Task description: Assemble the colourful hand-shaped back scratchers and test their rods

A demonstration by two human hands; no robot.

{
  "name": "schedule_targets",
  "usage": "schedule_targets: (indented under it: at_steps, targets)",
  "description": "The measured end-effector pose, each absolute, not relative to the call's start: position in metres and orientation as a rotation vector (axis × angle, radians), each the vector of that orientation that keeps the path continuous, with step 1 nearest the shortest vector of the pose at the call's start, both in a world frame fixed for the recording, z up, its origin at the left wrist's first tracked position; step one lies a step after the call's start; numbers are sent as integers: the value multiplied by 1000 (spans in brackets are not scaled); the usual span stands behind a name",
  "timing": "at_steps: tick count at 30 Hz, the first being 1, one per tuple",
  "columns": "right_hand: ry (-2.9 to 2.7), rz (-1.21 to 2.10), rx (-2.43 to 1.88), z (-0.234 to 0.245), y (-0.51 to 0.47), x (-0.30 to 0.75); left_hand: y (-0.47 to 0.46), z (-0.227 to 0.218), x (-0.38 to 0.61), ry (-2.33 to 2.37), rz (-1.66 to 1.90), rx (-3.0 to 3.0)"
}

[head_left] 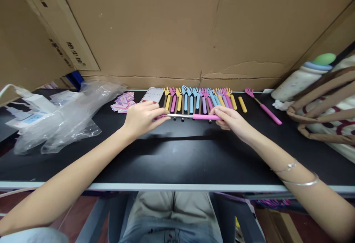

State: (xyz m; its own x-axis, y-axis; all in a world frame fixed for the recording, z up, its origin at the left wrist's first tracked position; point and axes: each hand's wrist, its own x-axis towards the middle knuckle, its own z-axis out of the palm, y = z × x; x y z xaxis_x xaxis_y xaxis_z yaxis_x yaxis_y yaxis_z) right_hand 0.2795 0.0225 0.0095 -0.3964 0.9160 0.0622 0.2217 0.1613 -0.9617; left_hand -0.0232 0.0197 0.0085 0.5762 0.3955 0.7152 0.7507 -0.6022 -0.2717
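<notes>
Above the black table I hold a pink telescopic back scratcher [206, 117] level between both hands. My left hand [144, 117] is closed around its claw end, which my fingers mostly hide. The bare metal rod shows in the middle. My right hand [230, 119] pinches the far end of the pink grip. Just behind lies a row of back scratcher parts: small claw heads [189, 90] in yellow, pink, blue and purple, with coloured grips [185, 103] and dark rods among them. One whole pink back scratcher [270, 113] lies apart on the right.
A phone [152, 94] showing a timer and a pile of pink printed cards [124, 101] lie left of the row. Clear plastic bags [69, 117] cover part of a power strip [31, 119]. On the right are a bottle [301, 80] and a brown-handled bag [327, 113]. Cardboard [166, 24] stands behind.
</notes>
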Motion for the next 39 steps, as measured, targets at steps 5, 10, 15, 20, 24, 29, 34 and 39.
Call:
schedule_targets:
  at_steps: [5,10,15,20,24,29,34,39]
  targets:
    - [-1834,1129,-1104,16,21,282,22,14,-29,-980,-810,-2229]
    - [-1918,955,-1171,18,25,287,28,13,-36,-1020,-836,-2204]
    - [-1914,981,-1124,11,25,285,31,12,-39,-977,-822,-2265]
    - [-1906,1066,-1124,9,23,285,31,11,-40,-923,-818,-2280]
    - [-1952,1158,-1101,10,22,285,31,10,-40,-899,-792,-2295]
    - [-1969,1239,-1081,11,20,285,28,9,-36,-883,-791,-2297]
    - [-1914,1181,-1074,9,20,282,26,8,-33,-891,-827,-2261]
    - [-1909,1163,-1024,5,19,279,22,8,-30,-866,-817,-2200]
